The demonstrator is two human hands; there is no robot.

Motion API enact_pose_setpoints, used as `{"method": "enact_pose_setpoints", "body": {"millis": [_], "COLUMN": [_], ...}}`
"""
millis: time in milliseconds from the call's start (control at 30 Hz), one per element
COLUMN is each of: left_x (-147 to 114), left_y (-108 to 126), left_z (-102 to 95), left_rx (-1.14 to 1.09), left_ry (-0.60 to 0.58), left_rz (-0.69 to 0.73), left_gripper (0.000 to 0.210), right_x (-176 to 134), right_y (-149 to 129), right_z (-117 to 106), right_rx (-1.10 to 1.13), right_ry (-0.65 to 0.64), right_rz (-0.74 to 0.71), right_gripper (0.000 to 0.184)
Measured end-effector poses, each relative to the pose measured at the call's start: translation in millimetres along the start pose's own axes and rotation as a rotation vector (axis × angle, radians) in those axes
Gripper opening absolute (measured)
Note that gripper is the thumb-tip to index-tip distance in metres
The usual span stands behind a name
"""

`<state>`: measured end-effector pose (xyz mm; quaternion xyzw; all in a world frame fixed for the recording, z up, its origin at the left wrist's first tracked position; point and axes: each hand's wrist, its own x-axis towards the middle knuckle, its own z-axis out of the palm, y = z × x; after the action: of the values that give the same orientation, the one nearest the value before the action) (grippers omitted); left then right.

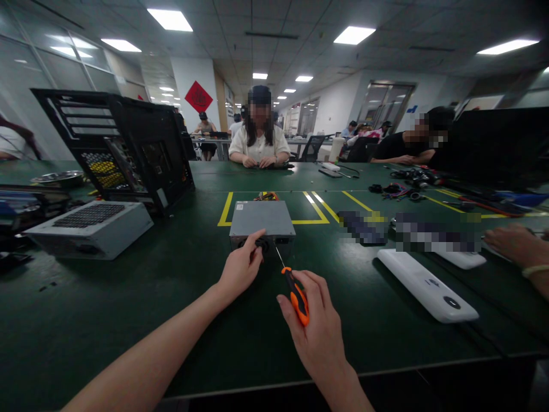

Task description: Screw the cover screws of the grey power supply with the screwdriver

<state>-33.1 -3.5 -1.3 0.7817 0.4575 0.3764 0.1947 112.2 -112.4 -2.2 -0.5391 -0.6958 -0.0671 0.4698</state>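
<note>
At table centre — screwdriver [293, 289] gripped by right hand [317, 326], tip away toward power supply [262, 224] — left hand [240, 269] steadying it.

Our left forearm reaches in bare from the lower left, running diagonally up toward the middle, wrist straight. Our left hand [241, 269] is turned palm inward, fingers curled loosely, the index finger and thumb stretched forward with their tips pressed together in a pinch. Our right arm rises from the bottom edge, wrist slightly bent. Our right hand [309, 320] shows its back to us, fingers wrapped closed in a grip, thumb lying along the side and pointing forward.
</note>
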Motion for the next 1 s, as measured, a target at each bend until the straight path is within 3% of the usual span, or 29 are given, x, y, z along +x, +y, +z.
{"method": "enact_pose_setpoints", "body": {"millis": [67, 167, 267, 500, 733, 900, 1000], "left_x": [1, 3, 3, 2, 2, 2, 3], "left_y": [0, 0, 1, 2, 4, 1, -1], "left_z": [0.8, 2.0, 2.9, 7.1, 11.2, 13.3, 14.8], "left_rx": [-0.009, -0.027, -0.067, -0.211, -0.352, -0.376, -0.356], "left_ry": [0.007, 0.004, -0.014, -0.054, -0.059, -0.065, -0.064], "left_rz": [0.008, 0.016, 0.008, -0.026, -0.053, -0.057, -0.044], "left_gripper": [0.042, 0.041, 0.04, 0.044, 0.044, 0.045, 0.045], "right_x": [-1, -1, -1, 1, 2, -1, -2], "right_y": [2, 3, 2, -2, -6, 0, 2], "right_z": [1, 2, 3, 0, -4, 1, 3], "right_rx": [0.028, -0.008, -0.017, 0.127, 0.173, 0.156, 0.104], "right_ry": [0.004, -0.031, -0.149, -0.295, -0.268, -0.036, -0.015], "right_rz": [0.037, -0.095, -0.192, -0.136, -0.019, 0.063, -0.025], "right_gripper": [0.031, 0.034, 0.046, 0.05, 0.024, 0.027, 0.02]}}
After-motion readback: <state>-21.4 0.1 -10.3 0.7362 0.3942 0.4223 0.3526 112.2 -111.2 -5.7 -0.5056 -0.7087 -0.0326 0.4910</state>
